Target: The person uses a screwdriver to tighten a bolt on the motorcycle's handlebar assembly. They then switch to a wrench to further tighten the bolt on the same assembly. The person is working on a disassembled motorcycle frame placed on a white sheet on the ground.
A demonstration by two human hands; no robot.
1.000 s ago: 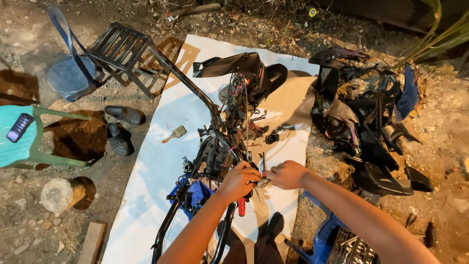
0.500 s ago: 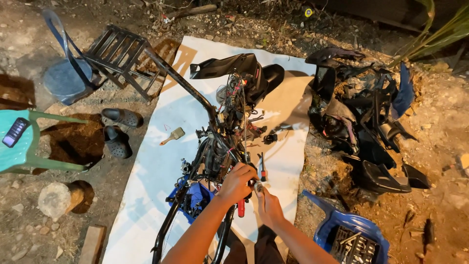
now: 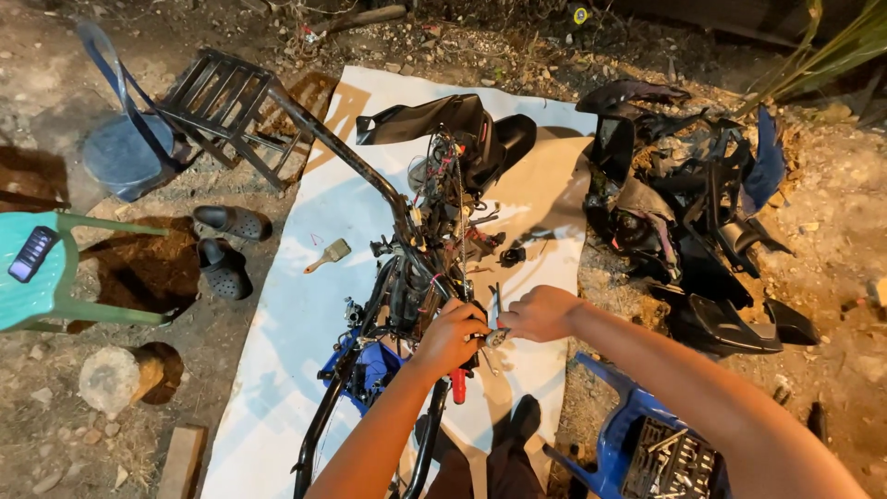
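Nearest, the left hand [image 3: 450, 334] is wrapped around a red-handled tool [image 3: 458, 383] whose tip is hidden under the fingers. Touching it, the right hand [image 3: 539, 312] pinches a small metal part [image 3: 496, 338], too small to make out. Both press on the stripped motorbike frame [image 3: 407, 277] lying on a white sheet [image 3: 305, 305]; its lower end is cut off. Beyond the right hand lies a dark heap of panels [image 3: 693, 222].

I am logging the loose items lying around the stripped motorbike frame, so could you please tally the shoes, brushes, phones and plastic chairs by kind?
Dark shoes: 2, one beside the other on the dirt.
Paintbrush: 1, on the white sheet.
Phone: 1, on the green chair.
Plastic chairs: 3, green, blue upper left, blue lower right.
Total: 7.
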